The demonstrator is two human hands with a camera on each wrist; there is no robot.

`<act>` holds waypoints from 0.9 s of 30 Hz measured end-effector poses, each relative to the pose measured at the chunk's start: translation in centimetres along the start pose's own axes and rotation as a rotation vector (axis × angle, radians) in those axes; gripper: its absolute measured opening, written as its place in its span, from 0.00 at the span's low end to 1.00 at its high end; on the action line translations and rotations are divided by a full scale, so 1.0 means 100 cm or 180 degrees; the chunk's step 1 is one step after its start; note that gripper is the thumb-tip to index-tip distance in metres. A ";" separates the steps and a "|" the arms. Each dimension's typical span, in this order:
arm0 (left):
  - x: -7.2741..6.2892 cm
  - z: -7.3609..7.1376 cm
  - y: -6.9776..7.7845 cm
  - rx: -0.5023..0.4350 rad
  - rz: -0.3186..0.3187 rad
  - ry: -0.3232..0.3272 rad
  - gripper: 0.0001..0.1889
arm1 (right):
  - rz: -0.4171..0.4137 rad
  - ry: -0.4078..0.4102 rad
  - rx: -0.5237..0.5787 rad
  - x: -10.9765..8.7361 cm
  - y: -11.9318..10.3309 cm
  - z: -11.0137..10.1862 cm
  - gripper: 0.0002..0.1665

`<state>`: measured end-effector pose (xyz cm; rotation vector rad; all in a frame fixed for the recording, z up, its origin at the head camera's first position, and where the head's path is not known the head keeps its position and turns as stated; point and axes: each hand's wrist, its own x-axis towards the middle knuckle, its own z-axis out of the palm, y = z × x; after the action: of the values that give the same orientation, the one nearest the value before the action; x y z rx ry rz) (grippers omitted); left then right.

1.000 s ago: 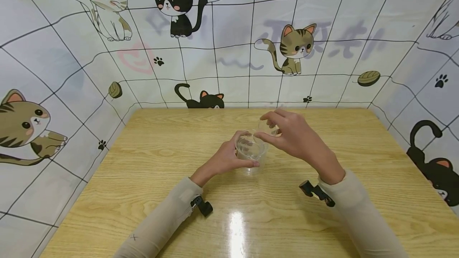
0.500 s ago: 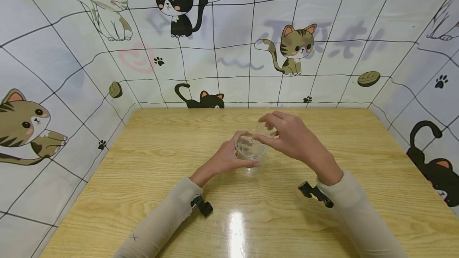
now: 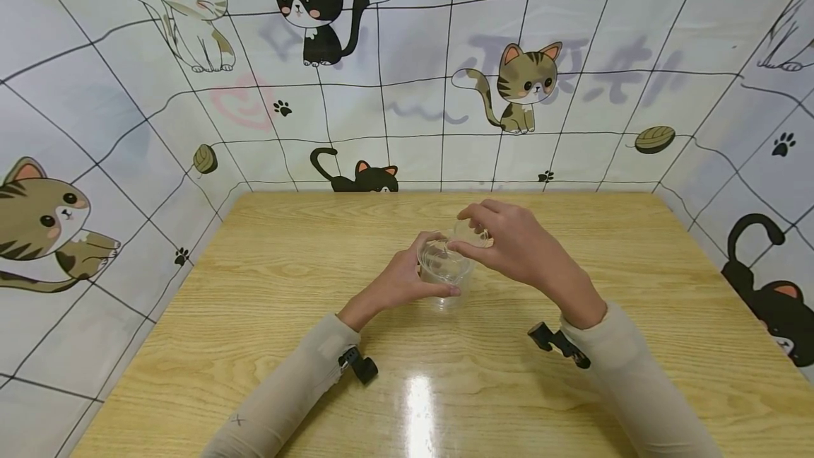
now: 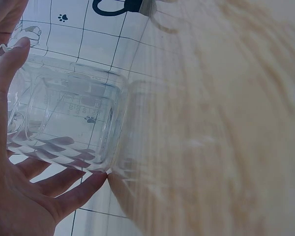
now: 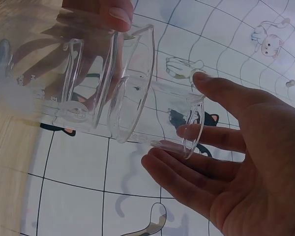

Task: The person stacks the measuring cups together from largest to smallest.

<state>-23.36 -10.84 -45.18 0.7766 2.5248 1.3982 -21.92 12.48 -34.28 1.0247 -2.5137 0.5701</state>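
Observation:
My left hand [image 3: 407,276] grips a larger clear measuring cup [image 4: 73,118] that stands upright on the table, thumb on the near side and fingers round the far side. Printed scale marks show through its wall, and smaller clear cups appear nested inside. In my right hand [image 3: 518,242] a small clear cup [image 5: 194,125] is pinched between thumb and fingers at its end. The small cup is tilted, its other end right at the larger cup's mouth in the right wrist view. From the head view, my right fingers partly hide it.
The wooden table [image 3: 305,260] has a glossy reflection near its front. Cat-patterned cloth walls [image 3: 420,104] enclose it at the back and both sides. Small black cameras [image 3: 360,366] sit at both cuffs.
My right hand has shifted slightly left, bringing the small cup a little lower and closer to the larger cup. The left hand and larger cup stay in place.

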 end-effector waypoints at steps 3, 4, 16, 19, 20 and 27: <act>0.000 0.000 0.000 0.0003 -0.0006 0.0004 0.54 | 0.0000 -0.0017 -0.0002 0.000 0.000 0.000 0.23; 0.000 0.000 0.000 0.0000 -0.0007 0.0004 0.54 | 0.0001 -0.0025 -0.0004 -0.001 0.000 0.000 0.23; 0.000 0.000 -0.001 -0.0016 -0.0017 0.0012 0.54 | 0.0037 -0.0135 -0.0047 0.000 0.000 0.001 0.24; 0.000 0.000 -0.002 -0.0031 -0.0026 0.0011 0.54 | 0.0054 -0.0156 -0.0040 0.000 -0.001 0.001 0.25; 0.001 0.000 -0.002 -0.0037 -0.0027 0.0011 0.54 | 0.0057 -0.0162 -0.0034 0.000 -0.001 0.001 0.25; 0.002 0.001 -0.003 -0.0058 -0.0002 0.0009 0.54 | 0.0103 -0.0197 -0.0048 0.000 0.001 0.000 0.25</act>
<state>-23.59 -10.83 -45.47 0.7710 2.5107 1.4210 -22.03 12.54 -34.35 1.0128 -2.5888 0.5356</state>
